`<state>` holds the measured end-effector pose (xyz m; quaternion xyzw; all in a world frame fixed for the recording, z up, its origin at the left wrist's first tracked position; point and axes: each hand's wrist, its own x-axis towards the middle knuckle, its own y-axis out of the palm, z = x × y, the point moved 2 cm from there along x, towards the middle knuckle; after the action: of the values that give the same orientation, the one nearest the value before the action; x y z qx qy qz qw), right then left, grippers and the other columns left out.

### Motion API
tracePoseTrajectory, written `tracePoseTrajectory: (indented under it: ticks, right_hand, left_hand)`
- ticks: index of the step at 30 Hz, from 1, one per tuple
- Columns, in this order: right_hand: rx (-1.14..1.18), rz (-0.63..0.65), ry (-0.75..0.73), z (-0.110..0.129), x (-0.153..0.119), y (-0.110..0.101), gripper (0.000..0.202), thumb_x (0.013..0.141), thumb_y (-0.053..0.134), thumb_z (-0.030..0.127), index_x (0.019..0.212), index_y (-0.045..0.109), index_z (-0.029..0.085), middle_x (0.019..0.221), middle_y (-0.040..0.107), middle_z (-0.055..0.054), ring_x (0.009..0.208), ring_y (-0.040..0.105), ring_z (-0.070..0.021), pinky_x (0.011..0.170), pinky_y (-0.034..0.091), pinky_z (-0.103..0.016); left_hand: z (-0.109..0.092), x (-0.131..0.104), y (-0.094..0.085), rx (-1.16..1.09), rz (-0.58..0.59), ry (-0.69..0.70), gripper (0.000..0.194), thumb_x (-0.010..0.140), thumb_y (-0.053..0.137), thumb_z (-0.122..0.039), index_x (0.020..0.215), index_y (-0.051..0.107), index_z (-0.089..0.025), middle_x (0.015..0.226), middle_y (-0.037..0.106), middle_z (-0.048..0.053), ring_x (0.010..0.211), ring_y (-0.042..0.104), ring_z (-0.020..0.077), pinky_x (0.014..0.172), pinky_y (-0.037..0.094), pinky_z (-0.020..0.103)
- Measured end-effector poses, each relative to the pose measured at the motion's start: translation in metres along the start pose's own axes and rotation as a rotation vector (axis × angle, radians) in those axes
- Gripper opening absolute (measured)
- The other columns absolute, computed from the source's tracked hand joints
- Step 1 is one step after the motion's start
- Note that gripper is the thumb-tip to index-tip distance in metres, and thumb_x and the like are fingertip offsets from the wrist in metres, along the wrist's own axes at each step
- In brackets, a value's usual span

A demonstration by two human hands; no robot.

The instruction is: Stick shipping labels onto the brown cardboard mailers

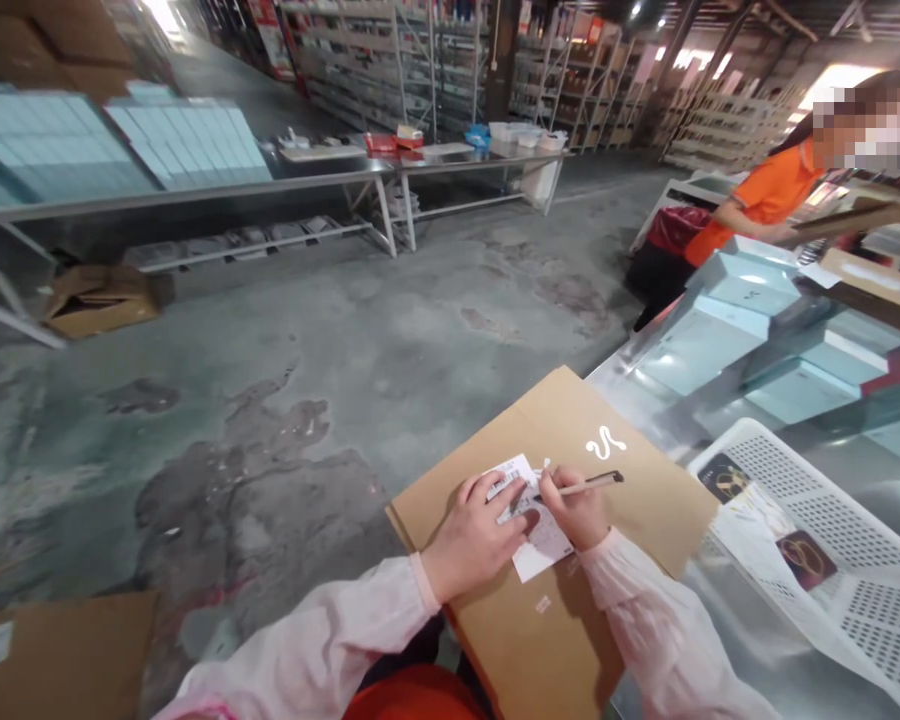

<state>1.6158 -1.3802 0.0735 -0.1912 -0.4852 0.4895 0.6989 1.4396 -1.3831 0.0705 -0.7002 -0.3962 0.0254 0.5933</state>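
Fingers of the right hand (581, 515) are pinching a pen (585, 486), its long axis running rightward, tip apparently meeting the label. Fingers of the left hand (472, 535) are lying flat, pressing the label's left half. The white label (544, 540) is sitting mid-top on the brown carton (630, 500); a perforated white tray (870, 590) is lying right of the carton.

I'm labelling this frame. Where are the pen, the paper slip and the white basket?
pen (589, 485), head view, middle of its barrel.
paper slip (544, 545), head view, its lower bare part.
white basket (776, 450), head view, its perforated rim.
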Motion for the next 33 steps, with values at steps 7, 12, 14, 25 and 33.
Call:
tracePoseTrajectory:
  ticks: [7, 12, 14, 25, 33]
  right_hand:
    - [0.018, -0.005, 0.048, -0.001, 0.001, 0.002, 0.044, 0.087, 0.043, 0.031, 0.045, 0.036, 0.020, 0.038, 0.035, 0.004, 0.037, 0.032, -0.0077, 0.042, 0.023, -0.025]
    - [-0.011, -0.065, 0.028, -0.004, -0.001, -0.004, 0.042, 0.088, 0.041, 0.032, 0.048, 0.046, 0.019, 0.041, 0.041, 0.002, 0.040, 0.035, -0.0080, 0.043, 0.024, -0.025]
    - [0.034, -0.057, 0.068, -0.005, -0.001, -0.007, 0.044, 0.089, 0.043, 0.034, 0.048, 0.044, 0.019, 0.041, 0.042, 0.002, 0.040, 0.036, -0.0074, 0.043, 0.027, -0.024]
    - [0.059, -0.019, 0.079, -0.005, 0.000, -0.004, 0.048, 0.090, 0.043, 0.038, 0.046, 0.042, 0.019, 0.040, 0.042, 0.003, 0.037, 0.040, -0.0074, 0.040, 0.027, -0.024]
    - [-0.015, -0.015, -0.031, -0.008, -0.001, -0.002, 0.043, 0.090, 0.043, 0.034, 0.050, 0.049, 0.018, 0.042, 0.046, 0.002, 0.039, 0.042, -0.0079, 0.041, 0.028, -0.024]
  left_hand:
    - [0.000, 0.000, 0.000, 0.000, 0.013, -0.001, 0.021, 0.090, 0.053, -0.035, 0.103, 0.068, -0.029, 0.134, 0.055, 0.003, 0.121, 0.041, 0.0287, 0.096, 0.036, 0.045]
    - [-0.001, 0.000, -0.001, -0.003, 0.006, 0.000, 0.022, 0.090, 0.052, -0.036, 0.105, 0.067, -0.030, 0.135, 0.055, 0.002, 0.121, 0.041, 0.0288, 0.097, 0.035, 0.046]
    - [-0.001, 0.000, -0.001, -0.004, 0.001, 0.003, 0.022, 0.090, 0.053, -0.036, 0.106, 0.067, -0.031, 0.134, 0.056, 0.002, 0.121, 0.041, 0.0288, 0.096, 0.035, 0.046]
    - [0.000, 0.001, -0.001, -0.006, 0.018, -0.004, 0.023, 0.090, 0.052, -0.035, 0.107, 0.067, -0.031, 0.135, 0.054, 0.002, 0.121, 0.041, 0.0287, 0.097, 0.034, 0.046]
    - [0.000, 0.001, -0.001, -0.006, 0.008, 0.003, 0.023, 0.089, 0.053, -0.035, 0.107, 0.068, -0.031, 0.134, 0.055, 0.002, 0.120, 0.040, 0.0287, 0.097, 0.034, 0.046]
